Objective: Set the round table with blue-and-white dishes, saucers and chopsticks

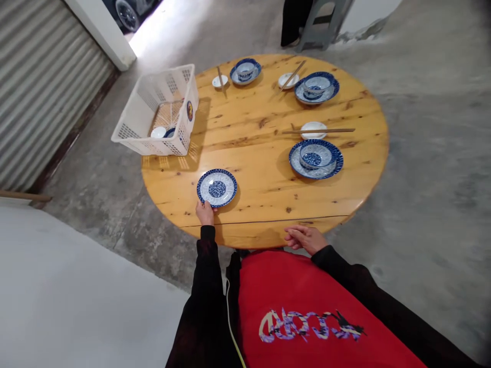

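My left hand (206, 212) grips the near rim of a blue-and-white plate (217, 188), thumb on top, at the near left of the round wooden table (253, 168). The plate has a dark blue patterned border and a blue round motif in its middle. Over the table's near edge, my right hand (306, 238) is held with loosely bent fingers and nothing visible in it. The nearest setting to it is a blue-rimmed plate (295, 166) with a patterned bowl (316, 153) on it. Behind that, chopsticks (341, 130) lie across a small white dish (313, 127).
A white plastic crate (153, 148) at the table's left holds a white dish (158, 133) and blue-rimmed ware. Two more settings, a far plate (255, 75) and a right-hand plate (330, 94), have bowls, small dishes and chopsticks. A grey stool (320, 30) stands beyond.
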